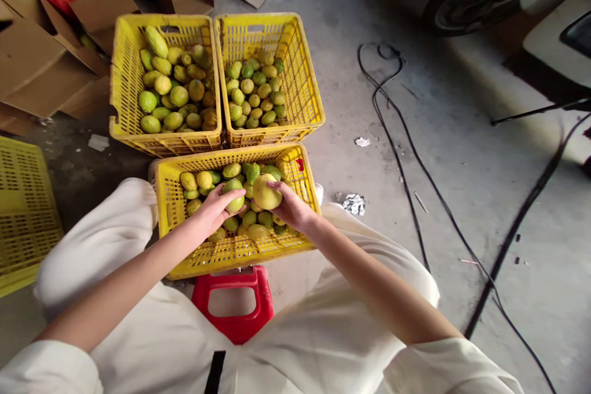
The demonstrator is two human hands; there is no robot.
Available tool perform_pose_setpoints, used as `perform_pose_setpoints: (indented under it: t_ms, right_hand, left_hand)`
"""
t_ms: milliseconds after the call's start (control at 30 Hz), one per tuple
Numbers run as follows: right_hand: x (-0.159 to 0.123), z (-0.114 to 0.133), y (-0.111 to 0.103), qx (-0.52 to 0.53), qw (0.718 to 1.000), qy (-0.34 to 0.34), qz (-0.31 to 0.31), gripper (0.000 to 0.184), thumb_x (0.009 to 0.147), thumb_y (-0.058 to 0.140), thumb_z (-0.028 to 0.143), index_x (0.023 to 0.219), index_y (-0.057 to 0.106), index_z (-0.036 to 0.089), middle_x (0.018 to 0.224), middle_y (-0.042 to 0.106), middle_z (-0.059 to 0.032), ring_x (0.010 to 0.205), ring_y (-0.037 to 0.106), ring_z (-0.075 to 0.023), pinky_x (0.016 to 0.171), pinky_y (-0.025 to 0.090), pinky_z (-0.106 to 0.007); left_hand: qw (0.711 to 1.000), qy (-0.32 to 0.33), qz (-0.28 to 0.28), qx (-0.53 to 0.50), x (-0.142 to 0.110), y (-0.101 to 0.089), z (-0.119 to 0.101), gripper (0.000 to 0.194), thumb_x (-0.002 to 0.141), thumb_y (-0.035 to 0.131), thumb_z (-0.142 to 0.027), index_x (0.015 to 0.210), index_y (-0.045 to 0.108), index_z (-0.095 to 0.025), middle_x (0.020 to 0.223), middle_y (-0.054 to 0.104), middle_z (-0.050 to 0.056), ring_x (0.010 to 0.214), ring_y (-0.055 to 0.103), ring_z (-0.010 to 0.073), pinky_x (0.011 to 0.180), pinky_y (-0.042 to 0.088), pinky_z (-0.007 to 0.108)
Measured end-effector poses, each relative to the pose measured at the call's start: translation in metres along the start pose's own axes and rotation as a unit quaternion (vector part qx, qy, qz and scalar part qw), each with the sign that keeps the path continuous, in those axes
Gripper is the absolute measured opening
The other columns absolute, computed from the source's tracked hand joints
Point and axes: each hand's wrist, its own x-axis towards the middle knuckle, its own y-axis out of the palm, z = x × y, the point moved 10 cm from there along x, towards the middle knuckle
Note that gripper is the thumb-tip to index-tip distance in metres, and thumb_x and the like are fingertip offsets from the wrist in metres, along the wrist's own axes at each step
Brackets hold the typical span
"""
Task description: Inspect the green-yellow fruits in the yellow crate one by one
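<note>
Over the near yellow crate (233, 263), both my hands are closed around fruit. My left hand (213, 212) holds a green lemon (234, 197), fingers curled under it and thumb on top. In my right hand (292, 204) is a larger, rounder, pale yellow lemon (266, 192). The two fruits are held side by side. Below them in the crate lie several loose green and yellow lemons (257, 232), partly hidden by my hands.
Two more yellow crates, left (120, 74) and right (310, 89), hold lemons beyond the near one. Opened cardboard boxes (37, 61) stand far left, beside another yellow crate (25, 209). A red stool (233, 323) is between my legs. Black cables (401, 129) trail over the floor near a parked vehicle (549, 18).
</note>
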Motion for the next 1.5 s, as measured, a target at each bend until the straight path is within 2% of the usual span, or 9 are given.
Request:
perform_pose_setpoints:
  t_ms: [233, 367, 500, 700, 833, 967, 1100, 1267, 1500]
  right_hand:
    - [0.000, -0.006, -0.002, 0.069, 0.996, 0.057, -0.006, 0.042, 0.082, 0.066, 0.042, 0.118, 0.060, 0.023, 0.113, 0.075, -0.0097, 0.113, 0.073, -0.0337, 0.089, 0.065, -0.051]
    - [0.002, -0.008, -0.010, 0.055, 0.997, 0.051, -0.035, 0.037, 0.085, 0.070, 0.046, 0.114, 0.061, 0.025, 0.111, 0.076, -0.0058, 0.106, 0.074, -0.0278, 0.083, 0.065, -0.042]
    - [0.006, -0.009, -0.011, 0.037, 0.999, 0.020, -0.027, 0.038, 0.083, 0.077, 0.050, 0.110, 0.064, 0.028, 0.108, 0.075, -0.0023, 0.105, 0.072, -0.0228, 0.075, 0.061, -0.030]
    - [0.007, -0.009, -0.010, 0.025, 1.000, 0.018, -0.004, 0.049, 0.078, 0.083, 0.054, 0.114, 0.063, 0.027, 0.109, 0.074, -0.0046, 0.102, 0.073, -0.0257, 0.081, 0.062, -0.038]
    - [0.006, -0.005, -0.010, 0.036, 0.999, 0.016, 0.000, 0.050, 0.077, 0.086, 0.051, 0.112, 0.063, 0.024, 0.110, 0.074, -0.0064, 0.097, 0.075, -0.0251, 0.076, 0.062, -0.036]
    - [0.005, -0.003, -0.009, 0.036, 0.999, 0.004, -0.005, 0.054, 0.073, 0.089, 0.051, 0.112, 0.063, 0.025, 0.113, 0.074, -0.0051, 0.102, 0.074, -0.0252, 0.079, 0.063, -0.037]
    - [0.004, -0.008, -0.010, 0.016, 1.000, 0.011, -0.018, 0.056, 0.071, 0.090, 0.049, 0.112, 0.061, 0.025, 0.111, 0.074, -0.0051, 0.102, 0.074, -0.0246, 0.078, 0.063, -0.035]
    - [0.004, -0.014, -0.007, 0.011, 1.000, 0.027, -0.011, 0.052, 0.073, 0.089, 0.043, 0.112, 0.059, 0.026, 0.109, 0.075, -0.0049, 0.092, 0.077, -0.0244, 0.074, 0.065, -0.035]
    - [0.002, -0.007, -0.004, 0.011, 1.000, 0.022, -0.010, 0.038, 0.079, 0.081, 0.034, 0.110, 0.059, 0.025, 0.107, 0.074, -0.0044, 0.098, 0.078, -0.0265, 0.089, 0.067, -0.046]
  left_hand:
    - [1.000, -0.019, -0.013, -0.005, -0.001, -0.001, -0.001, 0.010, 0.087, 0.074, -0.011, 0.092, 0.069, -0.018, 0.098, 0.071, 0.006, 0.099, 0.069, 0.0202, 0.090, 0.062, 0.035]
    - [0.998, -0.056, -0.031, -0.002, 0.000, -0.004, 0.005, 0.007, 0.092, 0.068, -0.014, 0.089, 0.066, -0.021, 0.097, 0.070, 0.008, 0.100, 0.070, 0.0227, 0.087, 0.063, 0.037]
    - [0.994, -0.095, -0.045, 0.001, 0.003, -0.010, 0.015, 0.005, 0.094, 0.066, -0.017, 0.093, 0.064, -0.021, 0.093, 0.070, 0.008, 0.090, 0.070, 0.0226, 0.084, 0.063, 0.041]
    - [0.995, -0.089, -0.042, 0.035, 0.008, -0.016, 0.018, 0.016, 0.085, 0.077, -0.011, 0.091, 0.065, -0.019, 0.091, 0.072, 0.007, 0.080, 0.069, 0.0207, 0.078, 0.064, 0.042]
    - [0.995, -0.073, -0.055, 0.045, 0.009, -0.019, 0.014, 0.021, 0.079, 0.083, -0.010, 0.091, 0.069, -0.019, 0.091, 0.073, 0.005, 0.078, 0.070, 0.0197, 0.079, 0.063, 0.043]
    - [0.994, -0.069, -0.081, 0.038, 0.011, -0.024, 0.013, 0.026, 0.075, 0.087, -0.013, 0.093, 0.070, -0.020, 0.090, 0.074, 0.004, 0.080, 0.071, 0.0206, 0.075, 0.061, 0.038]
    - [0.987, -0.070, -0.140, 0.023, 0.010, -0.033, 0.013, 0.019, 0.082, 0.083, -0.019, 0.091, 0.067, -0.022, 0.083, 0.071, 0.002, 0.080, 0.069, 0.0187, 0.066, 0.056, 0.029]
    - [0.992, -0.057, -0.112, -0.009, 0.010, -0.026, 0.012, 0.009, 0.090, 0.075, -0.019, 0.091, 0.066, -0.022, 0.087, 0.073, 0.003, 0.079, 0.069, 0.0168, 0.057, 0.052, 0.023]
    - [0.984, -0.110, -0.141, -0.020, 0.005, -0.028, 0.018, 0.011, 0.091, 0.073, -0.021, 0.087, 0.064, -0.024, 0.076, 0.068, 0.003, 0.063, 0.063, 0.0158, 0.053, 0.056, 0.024]
